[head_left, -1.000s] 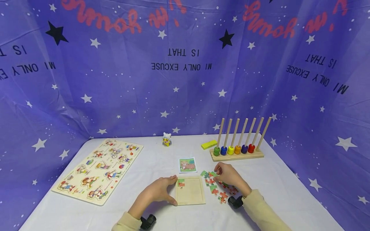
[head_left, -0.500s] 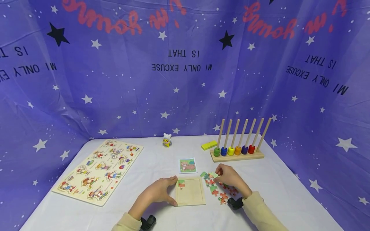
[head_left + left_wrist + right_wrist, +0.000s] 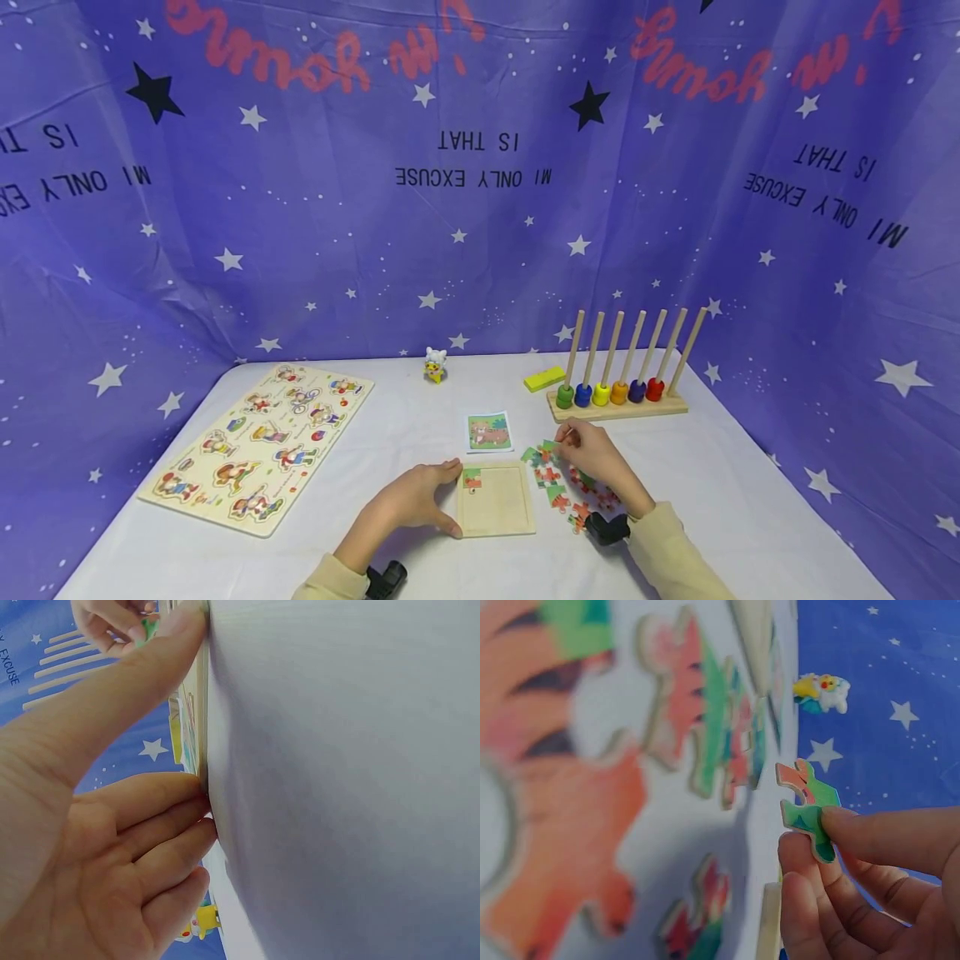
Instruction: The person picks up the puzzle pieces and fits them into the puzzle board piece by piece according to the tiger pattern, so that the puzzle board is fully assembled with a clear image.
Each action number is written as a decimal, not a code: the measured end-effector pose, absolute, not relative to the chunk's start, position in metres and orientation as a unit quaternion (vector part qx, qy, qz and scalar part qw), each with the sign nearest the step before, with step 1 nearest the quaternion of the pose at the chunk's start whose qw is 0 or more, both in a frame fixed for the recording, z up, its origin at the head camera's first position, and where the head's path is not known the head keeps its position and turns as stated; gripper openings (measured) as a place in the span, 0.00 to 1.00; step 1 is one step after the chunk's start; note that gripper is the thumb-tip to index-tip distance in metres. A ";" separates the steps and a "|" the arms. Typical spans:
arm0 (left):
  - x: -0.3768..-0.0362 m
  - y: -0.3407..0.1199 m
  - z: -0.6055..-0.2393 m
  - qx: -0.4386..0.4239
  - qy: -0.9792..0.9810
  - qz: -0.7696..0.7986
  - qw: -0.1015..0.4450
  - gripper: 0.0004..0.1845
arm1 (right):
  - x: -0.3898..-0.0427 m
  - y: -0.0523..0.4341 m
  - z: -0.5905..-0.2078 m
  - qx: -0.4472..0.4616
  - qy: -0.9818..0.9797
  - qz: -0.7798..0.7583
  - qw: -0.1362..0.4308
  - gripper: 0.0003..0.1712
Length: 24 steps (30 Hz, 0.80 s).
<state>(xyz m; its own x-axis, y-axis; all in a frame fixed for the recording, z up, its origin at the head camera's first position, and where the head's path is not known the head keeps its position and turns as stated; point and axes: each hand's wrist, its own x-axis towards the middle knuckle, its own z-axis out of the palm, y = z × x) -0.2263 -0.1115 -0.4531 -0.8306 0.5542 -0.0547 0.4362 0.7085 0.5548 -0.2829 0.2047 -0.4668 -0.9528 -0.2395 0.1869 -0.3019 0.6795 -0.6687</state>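
My left hand (image 3: 414,497) holds a square wooden puzzle tray (image 3: 501,506) at its left side, thumb at the near corner and fingertips at the far one. One piece with green and orange print (image 3: 472,478) lies in the tray's upper left corner. To the right of the tray, my right hand (image 3: 596,458) pinches a green and orange jigsaw piece (image 3: 810,806) between thumb and fingers, raised off the cloth in the right wrist view. Loose jigsaw pieces (image 3: 558,498) are spread beneath and beside this hand, some hidden by it.
Behind the tray lies a picture card (image 3: 489,432) with an animal on it. A peg stand with coloured beads (image 3: 618,408) and a yellow block (image 3: 544,379) are at the back right. A figure puzzle board (image 3: 258,450) lies left; a small toy figure (image 3: 435,365) stands at the back.
My right hand has shifted only slightly, and the jigsaw piece at its fingertips has changed tilt. My left hand and the tray have kept their places.
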 end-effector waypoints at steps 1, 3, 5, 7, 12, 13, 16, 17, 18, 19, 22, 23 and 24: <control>-0.226 -0.112 -0.453 0.270 0.918 0.270 0.109 0.52 | -0.283 0.204 -0.465 0.150 -0.914 0.375 0.044 0.06; -0.227 -0.112 -0.454 0.271 0.918 0.268 0.109 0.52 | -0.283 0.201 -0.462 0.158 -0.909 0.384 0.046 0.05; -0.227 -0.112 -0.454 0.270 0.918 0.269 0.110 0.52 | -0.283 0.198 -0.461 0.170 -0.905 0.388 0.043 0.04; -0.228 -0.112 -0.454 0.270 0.918 0.269 0.111 0.53 | -0.283 0.195 -0.461 0.178 -0.902 0.392 0.035 0.04; -0.229 -0.112 -0.456 0.270 0.917 0.270 0.112 0.53 | -0.283 0.185 -0.462 0.202 -0.894 0.400 0.023 0.04; -0.229 -0.112 -0.456 0.270 0.917 0.271 0.112 0.53 | -0.282 0.184 -0.462 0.208 -0.892 0.401 0.024 0.04; -0.229 -0.112 -0.456 0.268 0.918 0.269 0.113 0.53 | -0.282 0.178 -0.463 0.222 -0.887 0.403 0.025 0.04; -0.229 -0.112 -0.456 0.266 0.919 0.268 0.114 0.53 | -0.281 0.176 -0.463 0.225 -0.887 0.403 0.024 0.04; -0.228 -0.112 -0.456 0.266 0.919 0.266 0.115 0.53 | -0.281 0.174 -0.462 0.228 -0.886 0.403 0.020 0.04; -0.228 -0.112 -0.455 0.265 0.920 0.266 0.116 0.53 | -0.280 0.172 -0.462 0.229 -0.885 0.405 0.016 0.03; -0.228 -0.112 -0.455 0.265 0.920 0.265 0.116 0.52 | -0.279 0.166 -0.462 0.234 -0.882 0.409 0.003 0.03; -0.228 -0.112 -0.455 0.265 0.920 0.264 0.115 0.52 | -0.279 0.164 -0.463 0.237 -0.880 0.411 -0.001 0.03; -0.228 -0.112 -0.455 0.266 0.920 0.265 0.115 0.52 | -0.279 0.163 -0.463 0.240 -0.879 0.412 -0.005 0.03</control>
<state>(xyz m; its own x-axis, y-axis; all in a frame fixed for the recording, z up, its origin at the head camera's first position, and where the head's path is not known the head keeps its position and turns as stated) -0.2278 -0.1117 -0.4545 -0.8319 0.5505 -0.0697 0.4290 0.7177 0.5484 -0.2793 0.1625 -0.4635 -0.8851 -0.4252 0.1891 -0.4172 0.5451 -0.7272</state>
